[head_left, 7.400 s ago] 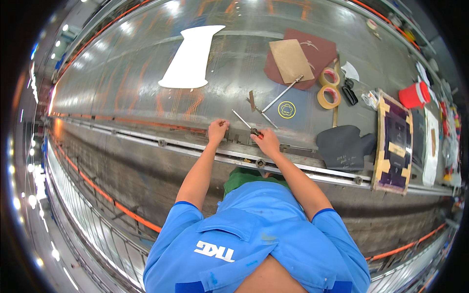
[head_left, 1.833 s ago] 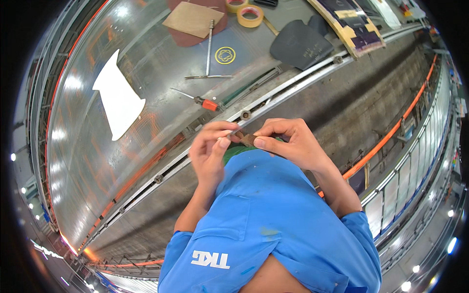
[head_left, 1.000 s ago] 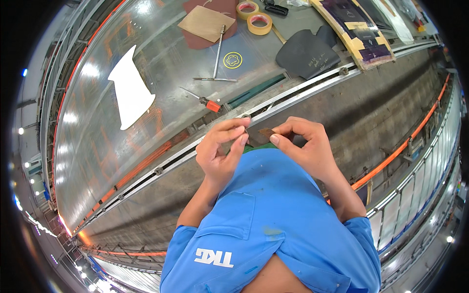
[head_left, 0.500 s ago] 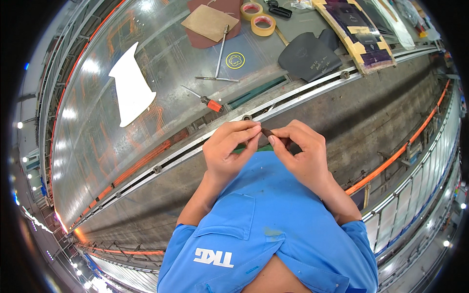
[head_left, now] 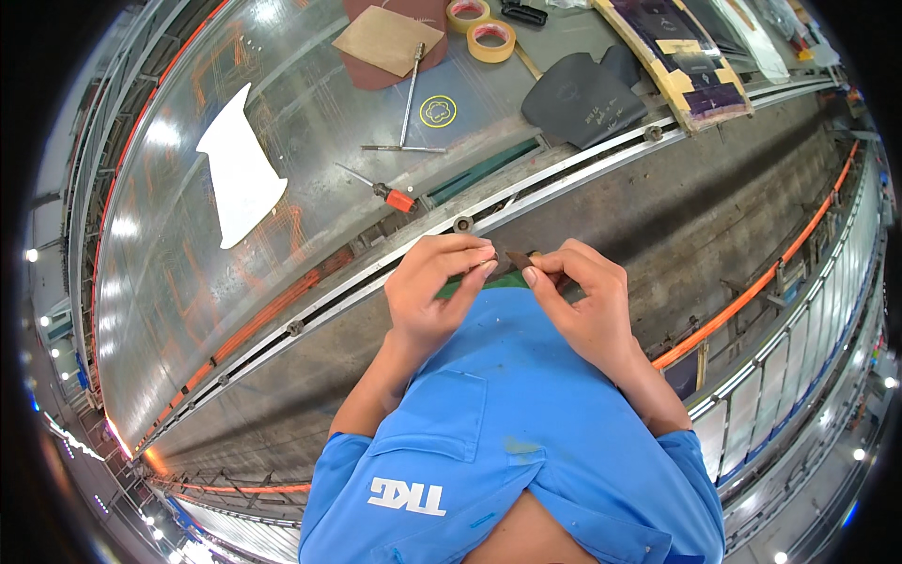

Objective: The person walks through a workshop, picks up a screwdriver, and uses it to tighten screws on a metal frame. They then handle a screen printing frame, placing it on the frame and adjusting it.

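My left hand [head_left: 434, 287] and my right hand [head_left: 580, 303] are raised together in front of my chest, over the near rail of the workbench. Between the fingertips of both hands I pinch a small dark brown piece [head_left: 519, 258], thin and pointed. My right thumb and forefinger hold one end, my left fingertips touch the other. What the piece is made of I cannot tell. Below the hands is my blue work shirt [head_left: 507, 442].
On the glass table [head_left: 188, 235] lie a white cut shape [head_left: 240, 174], a red-handled screwdriver [head_left: 385, 191], a metal T-square [head_left: 409, 99], brown sheets [head_left: 390, 39], two tape rolls [head_left: 490, 38], a dark grey piece [head_left: 583, 94] and a framed board [head_left: 691, 56]. A metal rail [head_left: 564, 179] borders the table.
Earlier both hands rested on tools at the table edge. They have since lifted to my chest with the small dark piece, and over the last second the fingers shifted slightly along it.
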